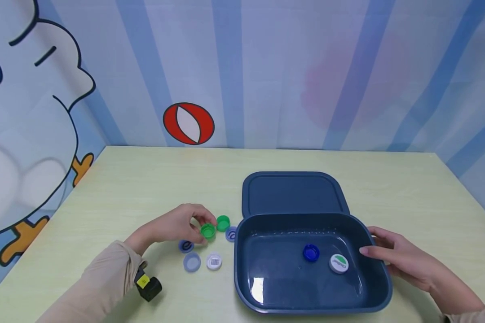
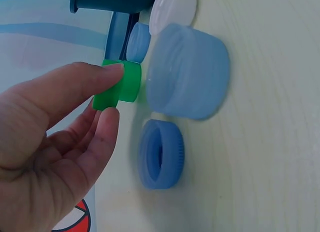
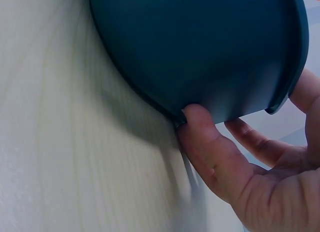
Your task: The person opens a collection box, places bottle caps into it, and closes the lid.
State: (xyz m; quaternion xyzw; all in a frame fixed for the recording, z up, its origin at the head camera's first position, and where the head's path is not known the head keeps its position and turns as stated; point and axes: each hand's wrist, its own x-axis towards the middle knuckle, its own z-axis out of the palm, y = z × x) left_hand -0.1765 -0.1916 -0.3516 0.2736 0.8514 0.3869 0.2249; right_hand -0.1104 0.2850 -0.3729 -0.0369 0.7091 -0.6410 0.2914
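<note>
My left hand [image 1: 186, 223] pinches a green bottle cap [image 1: 208, 231] between thumb and fingers, over the table left of the box. Beside it is a second green cap [image 1: 223, 223]; the two overlap in the left wrist view. Around this hand lie a blue-violet cap [image 1: 231, 234], a dark-centred blue cap [image 1: 186, 246], a pale translucent blue cap [image 1: 191, 262] and a white cap [image 1: 214, 261]. My right hand [image 1: 404, 258] holds the right side of the dark blue box [image 1: 275, 294], thumb over the rim. Inside are a deep-blue cap [image 1: 311, 253] and a white cap with green print [image 1: 339, 264].
Behind the box lies its flat dark blue lid [image 1: 293, 193], partly covered by the box's back rim. The pale wooden table [image 1: 165, 175] runs back to a striped cloth backdrop [image 1: 262, 76]. A small black device [image 1: 149, 287] sits at the left wrist.
</note>
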